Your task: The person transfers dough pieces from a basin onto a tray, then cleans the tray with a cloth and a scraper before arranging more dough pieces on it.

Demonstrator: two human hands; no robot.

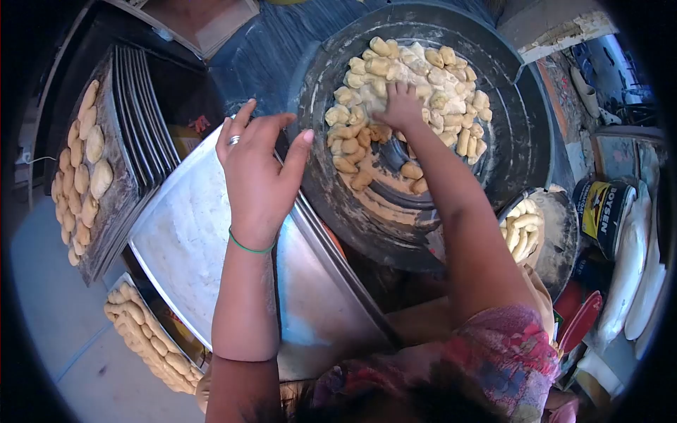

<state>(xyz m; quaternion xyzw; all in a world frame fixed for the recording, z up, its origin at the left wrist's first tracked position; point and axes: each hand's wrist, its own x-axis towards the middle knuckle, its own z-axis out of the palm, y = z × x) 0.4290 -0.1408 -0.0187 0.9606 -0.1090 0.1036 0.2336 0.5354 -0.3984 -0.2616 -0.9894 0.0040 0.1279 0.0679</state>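
Note:
Above the metal tray (190, 233), my left hand (259, 169) is raised with its fingers apart and nothing in it; it wears a ring and a green band at the wrist. My right hand (403, 109) reaches into a large dark round basin (522, 134), fingers spread over the floured dough pieces (441, 81). Browner, crumb-coated dough pieces (348, 148) lie on the basin's near left side, left of my right hand. Brown crumbs cover part of the basin floor. Whatever lies under my right palm is hidden.
Stacked trays (134, 141) stand at the left, the top one bearing dough pieces. Below them another tray holds dough rolls (144, 331). Right of the basin are a round container of pale dough strips (522, 229), a Boysen can (603, 215) and plastic bags (624, 271).

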